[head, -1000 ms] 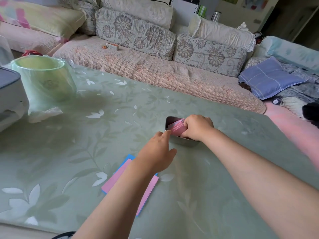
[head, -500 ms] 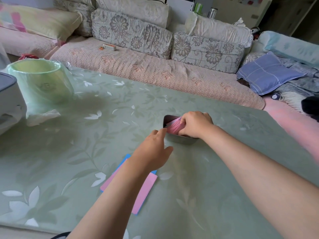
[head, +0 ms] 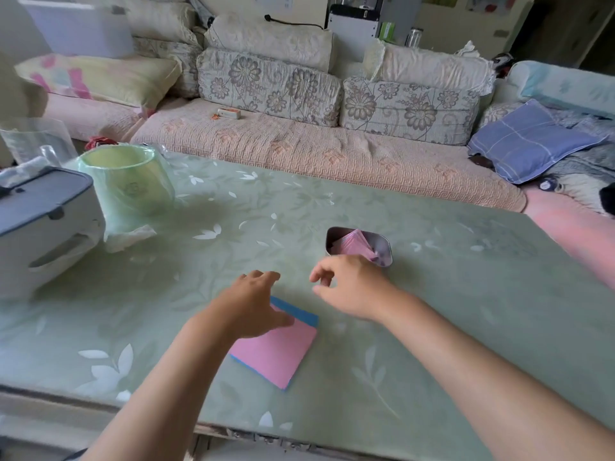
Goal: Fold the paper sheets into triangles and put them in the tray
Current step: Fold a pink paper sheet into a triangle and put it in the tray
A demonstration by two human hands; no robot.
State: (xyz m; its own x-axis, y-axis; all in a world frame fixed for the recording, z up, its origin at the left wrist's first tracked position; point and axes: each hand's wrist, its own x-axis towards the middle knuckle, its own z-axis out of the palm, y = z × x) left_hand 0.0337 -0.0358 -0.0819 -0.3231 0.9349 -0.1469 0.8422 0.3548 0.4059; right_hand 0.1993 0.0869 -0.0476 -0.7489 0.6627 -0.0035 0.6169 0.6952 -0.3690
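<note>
- The paper sheets [head: 279, 349] lie as a small flat stack on the table [head: 449, 327], near the front edge and turned at an angle to it. The top sheet is plain matte pink. Bright blue paper shows beneath it as a band along the far edge and a thin line along the near left edge.
- The tray [head: 385, 248] is a small, shallow metal tin with rounded corners and a dull shine. It stands on the table beyond the stack and slightly to the right. Inside it lie folded pink papers [head: 353, 245] with sharp creases and pointed corners, leaning on one another.
- The table wears a smooth, glossy pale green cover printed with leaves and white petals.
- The left hand [head: 253, 307] is palm down over the far left corner of the stack. Its fingers [head: 266, 278] are loosely spread and nearly straight, and they grip nothing. Whether the palm or thumb touches the pink sheet cannot be told.
- The right hand [head: 349, 289] hangs just in front of the tray, between it and the stack. Its fingers [head: 321, 272] are loosely curled, thumb and forefinger a little apart, and it holds nothing.
- At the left stand a round pale green bin [head: 128, 179] lined with thin, crinkled plastic and a grey and white hard-shelled case [head: 43, 227].
- Beyond the table runs a sofa [head: 299, 151] with a textured peach cover and flower-printed cushions. A blue checked pillow [head: 529, 141] lies at its right end.
</note>
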